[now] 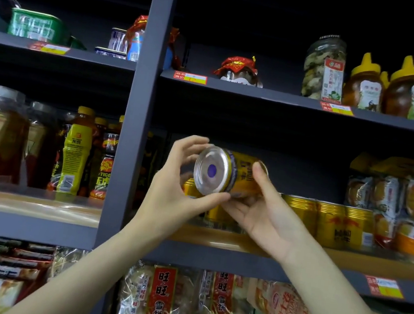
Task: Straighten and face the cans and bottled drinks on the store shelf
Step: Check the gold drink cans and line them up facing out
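A gold drink can (227, 172) is held on its side in the air before the middle shelf (362, 262), its silver bottom turned toward me. My left hand (171, 191) grips the can's bottom rim between thumb and fingers. My right hand (262, 213) cradles the can's body from below and the right, thumb on top. A row of matching gold cans (330, 222) stands upright on the shelf behind and to the right; another gold can (190, 189) shows behind my left hand. Bottled drinks (76, 150) stand on the shelf's left section.
A dark upright post (138, 109) splits the shelving. Jars and honey bottles (364, 83) line the top shelf. Packaged cakes (413, 209) sit at the right of the gold cans. Snack bags (164, 293) fill the bottom shelf.
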{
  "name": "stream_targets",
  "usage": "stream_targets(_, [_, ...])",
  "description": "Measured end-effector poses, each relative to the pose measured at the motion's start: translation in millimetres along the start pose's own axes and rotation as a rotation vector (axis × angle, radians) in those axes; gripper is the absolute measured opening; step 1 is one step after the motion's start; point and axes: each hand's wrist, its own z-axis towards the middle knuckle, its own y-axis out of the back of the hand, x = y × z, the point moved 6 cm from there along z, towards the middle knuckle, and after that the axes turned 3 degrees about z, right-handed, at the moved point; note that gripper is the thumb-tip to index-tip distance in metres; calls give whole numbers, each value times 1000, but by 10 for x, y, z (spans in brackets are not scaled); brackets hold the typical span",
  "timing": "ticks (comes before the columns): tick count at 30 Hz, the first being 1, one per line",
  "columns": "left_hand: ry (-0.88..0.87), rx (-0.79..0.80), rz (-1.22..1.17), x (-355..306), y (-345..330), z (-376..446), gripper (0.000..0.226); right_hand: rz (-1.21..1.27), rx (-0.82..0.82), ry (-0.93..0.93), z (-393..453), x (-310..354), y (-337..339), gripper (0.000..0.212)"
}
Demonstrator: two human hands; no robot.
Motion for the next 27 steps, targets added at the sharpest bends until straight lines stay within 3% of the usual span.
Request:
stream_targets(6, [-167, -11, 93, -197, -22, -5, 74, 46, 34, -55, -12, -80, 12, 47])
stream_targets(12, [-131, 110, 157, -97, 4, 4, 67, -22, 2, 22, 58, 33, 94, 49])
stream_targets(14, [-74, 195, 203, 46, 44, -8, 61, -180, -40, 201, 65, 211, 152, 67])
stream_targets(17, [37, 203, 254, 287, 147, -45, 44, -949, -94, 669, -89, 518, 77, 80])
stream_targets(19, [77, 163, 246, 350, 160, -46, 36, -1256, -59, 895, -180, 527, -7, 86])
stream_targets(24, [70, 134, 267, 330, 94, -2, 32, -1440, -5, 1076, -271, 459, -58, 94])
stream_targets(27, [75, 103, 249, 349, 138, -1, 30, -1459, 26, 1141, -306, 462, -104, 88])
